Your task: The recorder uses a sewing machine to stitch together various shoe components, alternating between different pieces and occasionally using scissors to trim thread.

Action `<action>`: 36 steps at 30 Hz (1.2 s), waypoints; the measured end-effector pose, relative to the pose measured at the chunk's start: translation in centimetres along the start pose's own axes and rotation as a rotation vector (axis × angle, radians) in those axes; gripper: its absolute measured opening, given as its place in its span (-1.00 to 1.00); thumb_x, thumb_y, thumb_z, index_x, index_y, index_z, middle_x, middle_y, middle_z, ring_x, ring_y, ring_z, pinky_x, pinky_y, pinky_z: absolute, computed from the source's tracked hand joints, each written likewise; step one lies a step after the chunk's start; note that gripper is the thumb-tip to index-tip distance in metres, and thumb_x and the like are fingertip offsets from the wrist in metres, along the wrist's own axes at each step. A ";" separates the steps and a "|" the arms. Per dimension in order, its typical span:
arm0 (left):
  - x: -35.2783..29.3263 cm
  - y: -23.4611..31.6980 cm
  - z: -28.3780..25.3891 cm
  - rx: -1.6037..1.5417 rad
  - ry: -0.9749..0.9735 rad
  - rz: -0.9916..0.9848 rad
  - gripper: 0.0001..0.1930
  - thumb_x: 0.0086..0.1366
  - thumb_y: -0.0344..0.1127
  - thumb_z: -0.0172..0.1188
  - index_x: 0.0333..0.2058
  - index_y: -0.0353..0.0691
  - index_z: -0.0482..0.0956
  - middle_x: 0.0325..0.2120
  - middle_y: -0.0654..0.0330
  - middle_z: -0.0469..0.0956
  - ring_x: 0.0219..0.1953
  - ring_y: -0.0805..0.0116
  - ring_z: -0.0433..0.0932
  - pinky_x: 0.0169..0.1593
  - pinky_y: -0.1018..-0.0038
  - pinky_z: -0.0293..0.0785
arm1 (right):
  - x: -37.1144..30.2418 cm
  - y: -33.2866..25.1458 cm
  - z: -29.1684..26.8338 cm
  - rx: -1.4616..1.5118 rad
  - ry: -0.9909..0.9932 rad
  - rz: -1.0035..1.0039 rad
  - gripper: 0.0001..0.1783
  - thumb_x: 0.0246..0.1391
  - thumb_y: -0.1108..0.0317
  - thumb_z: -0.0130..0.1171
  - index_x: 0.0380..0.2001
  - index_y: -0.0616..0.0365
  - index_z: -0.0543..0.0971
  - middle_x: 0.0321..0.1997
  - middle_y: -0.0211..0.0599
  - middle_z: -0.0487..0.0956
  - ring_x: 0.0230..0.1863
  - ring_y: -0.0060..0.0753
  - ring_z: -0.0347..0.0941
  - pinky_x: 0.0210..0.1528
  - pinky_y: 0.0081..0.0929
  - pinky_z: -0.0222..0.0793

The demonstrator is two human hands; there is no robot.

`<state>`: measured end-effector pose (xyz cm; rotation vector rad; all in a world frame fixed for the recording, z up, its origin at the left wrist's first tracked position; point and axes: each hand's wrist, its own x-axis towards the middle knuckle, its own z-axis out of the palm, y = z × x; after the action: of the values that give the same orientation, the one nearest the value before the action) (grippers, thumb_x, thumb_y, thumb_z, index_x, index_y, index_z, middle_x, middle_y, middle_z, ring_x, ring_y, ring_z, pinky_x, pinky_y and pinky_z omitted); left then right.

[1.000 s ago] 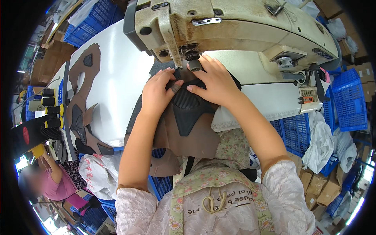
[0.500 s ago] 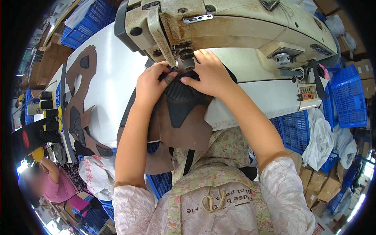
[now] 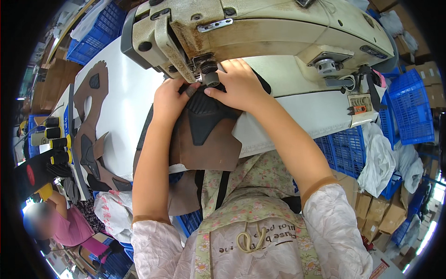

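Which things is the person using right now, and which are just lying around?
In use:
- left hand and right hand, on a brown-and-black piece
- sewing machine

Seemingly just lying around:
- another brown piece
- thread spools
- blue basket
- white plastic bag

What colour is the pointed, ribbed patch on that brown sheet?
The pointed, ribbed patch is nearly black, best seen in the head view.

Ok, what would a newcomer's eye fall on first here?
Probably the stained cream sewing machine across the top. Next, just below it, the left hand and right hand on a brown-and-black piece. Then, a similar piece lying on the white tabletop at left.
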<state>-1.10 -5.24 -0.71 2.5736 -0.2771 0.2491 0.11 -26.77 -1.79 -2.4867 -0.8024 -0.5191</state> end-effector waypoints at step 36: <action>-11.3 6.2 -2.8 0.347 -0.098 0.028 -0.32 0.16 -0.01 0.29 0.20 -0.24 0.42 0.16 -0.36 0.32 0.06 -0.25 0.40 0.15 0.14 0.37 | 6.0 -0.5 -2.5 -0.328 -0.620 0.119 -0.46 0.06 -0.17 0.18 -0.06 -0.02 0.64 0.01 -0.20 0.61 0.05 -0.14 0.54 0.05 -0.17 0.45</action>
<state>-13.78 -7.30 2.04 2.9319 -0.3310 0.1946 3.86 -25.14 3.31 -3.0276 -0.8269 0.2024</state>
